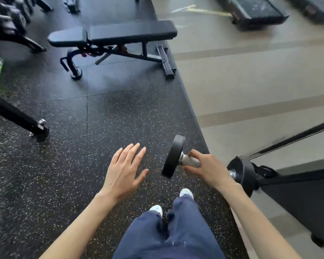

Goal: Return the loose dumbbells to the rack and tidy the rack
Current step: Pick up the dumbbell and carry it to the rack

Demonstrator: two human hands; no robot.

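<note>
My right hand grips the metal handle of a black round-headed dumbbell, held off the floor at about knee height, one head to the left of the hand and the other behind my wrist on the right. My left hand hovers beside it with straight spread fingers, holding nothing. The dumbbell rack, loaded with several dark dumbbells, is blurred at the far top left.
A black adjustable bench stands ahead on the speckled rubber floor. A black machine leg juts in from the left. A dark machine frame sits close on my right, on the grey floor.
</note>
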